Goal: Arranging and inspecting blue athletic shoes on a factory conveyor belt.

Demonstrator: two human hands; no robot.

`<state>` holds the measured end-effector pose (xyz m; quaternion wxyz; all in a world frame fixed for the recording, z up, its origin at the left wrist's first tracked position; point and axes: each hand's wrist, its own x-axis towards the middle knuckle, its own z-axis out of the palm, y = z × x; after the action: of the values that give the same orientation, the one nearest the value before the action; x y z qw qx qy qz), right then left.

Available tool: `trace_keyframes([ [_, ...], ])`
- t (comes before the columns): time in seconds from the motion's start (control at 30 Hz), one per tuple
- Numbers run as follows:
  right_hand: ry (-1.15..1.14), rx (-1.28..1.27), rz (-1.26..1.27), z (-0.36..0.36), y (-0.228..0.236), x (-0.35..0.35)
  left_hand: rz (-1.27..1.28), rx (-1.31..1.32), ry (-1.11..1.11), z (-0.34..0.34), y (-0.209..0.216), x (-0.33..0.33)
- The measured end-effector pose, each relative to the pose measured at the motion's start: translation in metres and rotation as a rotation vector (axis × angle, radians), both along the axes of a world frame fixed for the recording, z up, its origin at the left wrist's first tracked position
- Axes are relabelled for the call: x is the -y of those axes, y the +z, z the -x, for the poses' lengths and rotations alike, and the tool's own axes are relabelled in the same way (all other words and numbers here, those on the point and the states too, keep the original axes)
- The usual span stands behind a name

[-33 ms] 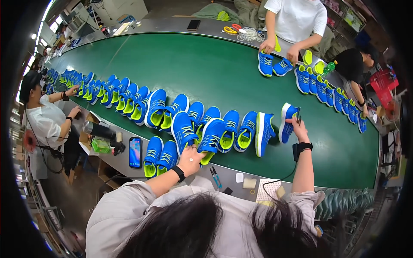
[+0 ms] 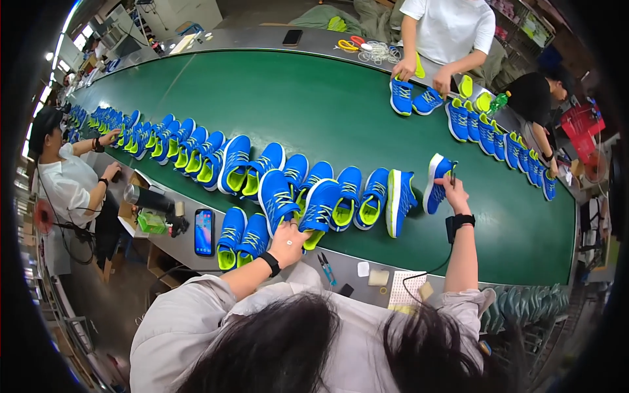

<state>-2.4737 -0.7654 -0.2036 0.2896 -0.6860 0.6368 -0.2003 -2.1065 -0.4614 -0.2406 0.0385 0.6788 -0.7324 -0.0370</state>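
Pinched by its heel in my left hand point(image 2: 287, 243) is a blue running shoe point(image 2: 278, 195) with lime laces and lining. A second matching shoe point(image 2: 321, 202) stands against the same hand, its heel at my fingers; both are raised over the row. My right hand point(image 2: 457, 195) is closed at the heel of another blue shoe point(image 2: 434, 185), tipped so that its white sole faces left. A small dark piece point(image 2: 452, 175) sticks up by those fingers; its kind is unclear. Just left of it, a shoe point(image 2: 401, 202) lies on its side.
A long row of shoes point(image 2: 196, 147) runs left along the green belt point(image 2: 327, 108). On my near ledge are a pair of shoes point(image 2: 242, 239), a phone point(image 2: 204, 230) and blue-handled snips point(image 2: 327, 268). Across, a co-worker's hands point(image 2: 405, 67) handle shoes. Another person point(image 2: 72, 173) works at left.
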Motion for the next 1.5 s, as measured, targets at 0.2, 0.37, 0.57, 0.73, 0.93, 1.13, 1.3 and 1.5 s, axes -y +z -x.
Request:
trace_keyframes([
  [0.2, 0.066, -0.73, 0.1, -0.018, -0.034, 0.007, 0.024, 0.019, -0.02, 0.007, -0.001, 0.004],
  [0.37, -0.059, -0.748, 0.255, -0.04, -0.109, 0.019, 0.034, 0.036, -0.076, 0.015, 0.003, 0.009],
  [0.57, 0.042, -0.518, -0.319, -0.06, -0.071, 0.032, 0.061, 0.022, -0.056, 0.014, -0.002, 0.004],
  [0.73, 0.263, -0.472, -0.23, -0.055, -0.044, 0.0, 0.035, 0.074, -0.072, 0.012, -0.008, 0.005],
  [0.93, 0.473, -0.492, 0.364, -0.014, 0.018, -0.036, 0.014, 0.109, -0.052, 0.013, -0.011, 0.006],
  [1.13, 0.881, -0.783, 0.698, 0.028, 0.005, -0.081, -0.002, 0.051, -0.026, 0.024, 0.0, 0.007],
  [1.3, 0.857, -0.603, 0.426, 0.053, -0.039, -0.133, -0.006, 0.052, -0.003, 0.025, -0.003, 0.011],
  [1.5, 0.298, -0.298, 0.281, 0.04, -0.065, -0.158, 0.049, 0.032, -0.003, 0.024, -0.004, 0.012],
])
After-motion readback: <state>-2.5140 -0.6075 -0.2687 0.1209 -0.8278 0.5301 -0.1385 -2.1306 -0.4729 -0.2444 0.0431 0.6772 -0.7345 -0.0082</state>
